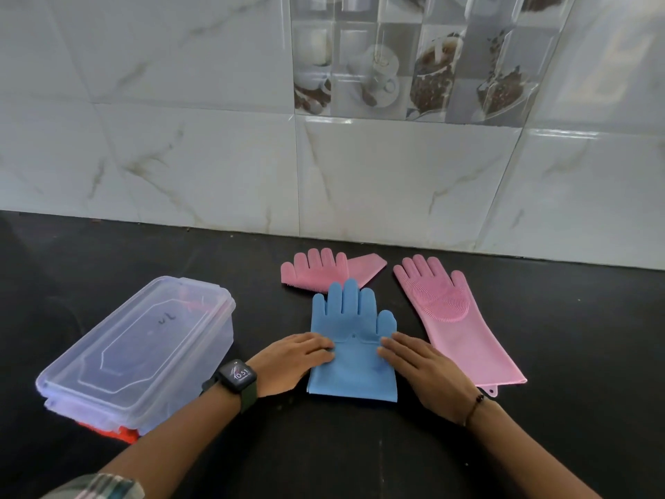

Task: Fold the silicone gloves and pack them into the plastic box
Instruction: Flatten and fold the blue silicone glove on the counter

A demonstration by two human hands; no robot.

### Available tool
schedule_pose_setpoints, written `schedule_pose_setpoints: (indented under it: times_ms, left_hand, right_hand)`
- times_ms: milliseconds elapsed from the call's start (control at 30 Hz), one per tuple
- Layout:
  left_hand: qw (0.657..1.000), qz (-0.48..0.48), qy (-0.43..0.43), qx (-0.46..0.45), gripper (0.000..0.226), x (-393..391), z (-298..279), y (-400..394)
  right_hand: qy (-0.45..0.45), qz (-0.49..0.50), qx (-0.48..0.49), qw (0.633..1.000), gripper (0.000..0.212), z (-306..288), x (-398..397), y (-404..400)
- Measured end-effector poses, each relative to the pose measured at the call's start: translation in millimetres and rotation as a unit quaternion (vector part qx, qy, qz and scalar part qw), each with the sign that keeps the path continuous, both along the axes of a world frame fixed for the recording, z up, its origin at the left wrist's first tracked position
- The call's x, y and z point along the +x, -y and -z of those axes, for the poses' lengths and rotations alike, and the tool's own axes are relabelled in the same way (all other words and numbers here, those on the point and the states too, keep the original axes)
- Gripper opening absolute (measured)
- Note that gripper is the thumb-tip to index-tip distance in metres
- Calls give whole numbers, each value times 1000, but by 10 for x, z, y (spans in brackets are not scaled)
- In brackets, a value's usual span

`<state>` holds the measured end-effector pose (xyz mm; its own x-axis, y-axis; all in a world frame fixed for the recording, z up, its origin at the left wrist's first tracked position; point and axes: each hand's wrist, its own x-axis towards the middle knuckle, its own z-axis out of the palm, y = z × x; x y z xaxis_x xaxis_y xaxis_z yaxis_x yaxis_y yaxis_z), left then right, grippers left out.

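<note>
Pressing down on the blue glove (354, 340), I have both hands flat on it, one at each side of its middle. My left hand (292, 361) lies on the glove's left edge and my right hand (424, 369) on its right edge, the fingers (394, 345) of both stretched out and spread open, gripping nothing, only resting on the silicone. The fingertips of the two hands point toward each other with a strip of blue between them. The glove lies on the black tabletop (360, 455), its own fingers pointing away from me toward the tiled wall (216, 156), its cuff near me.

Just beside it on the right lies a pink glove (453, 318) at full length, ribbed palm up. Behind the blue one a second pink glove (324, 268) lies folded, touching or nearly touching the blue fingertips. To my left stands the clear plastic box (144, 351) with its lid on, well apart from the gloves; something orange-red shows at its near bottom corner. A watch (237, 375) sits on my left wrist.
</note>
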<state>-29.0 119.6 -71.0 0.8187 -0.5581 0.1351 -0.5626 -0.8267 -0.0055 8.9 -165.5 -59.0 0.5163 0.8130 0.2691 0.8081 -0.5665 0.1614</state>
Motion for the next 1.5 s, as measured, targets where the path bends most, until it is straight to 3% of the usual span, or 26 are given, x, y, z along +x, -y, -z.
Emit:
schedule_pose_setpoints:
  times_ms: [67,133,233,367,400,533,633,700,733,833,867,933,1000,1100,1167,1267,1400,1500]
  left_hand:
    - [998,-6,26,-52,42,3,37,27]
    - [990,-41,-11,-137,38,-38,72,54]
    - [965,-90,-47,-240,32,-82,66,82]
    - [920,-137,-104,-351,26,-251,-82,145]
    - [899,-145,-126,-393,24,-319,-75,151]
    - [792,-245,-185,-527,21,-480,-118,360]
    - [715,-430,-141,-533,30,-209,-219,534]
    - [680,-492,-135,-527,35,-63,-293,598]
    - [699,-499,-117,-499,41,-32,-291,618]
    - [841,-467,-23,-272,57,-53,-211,656]
    - [865,-458,-8,-204,62,-49,-179,661]
    - [861,-479,-39,-168,68,-6,-154,651]
    - [835,-504,-97,-196,69,30,-165,641]
    - [820,-505,-152,-223,64,58,-220,714]
    - [810,-490,-185,-264,57,26,-276,802]
    - [805,-473,-191,-303,48,-141,-281,1019]
    - [836,-427,-197,-282,50,-422,-260,1301]
    - [811,-440,-204,-328,58,-485,-436,1164]
  right_hand:
    - [11,-16,4,1000,59,-33,52,-74]
    - [-5,-14,32,999,49,-38,58,-132]
    - [-113,26,143,983,32,-4,24,-200]
    - [-247,128,243,929,14,25,-136,-207]
    - [-273,136,284,909,7,39,-215,-206]
    - [-357,237,402,809,21,43,-411,-334]
    - [-293,343,347,822,8,-58,-254,-573]
    - [-292,411,270,820,23,-152,-137,-733]
    - [-295,428,234,822,34,-162,-85,-789]
    - [-289,455,166,826,45,-170,-30,-908]
    - [-287,461,159,825,43,-170,-31,-925]
    - [-280,480,165,815,40,-177,-38,-914]
    - [-284,498,207,793,39,-182,-84,-869]
    - [-342,507,250,751,61,-185,-172,-862]
    - [-375,492,251,744,67,-195,-185,-863]
    - [-371,479,272,748,63,-175,-212,-674]
    - [-317,510,243,762,59,-94,-405,-299]
    - [-261,504,161,807,58,-275,-478,-305]
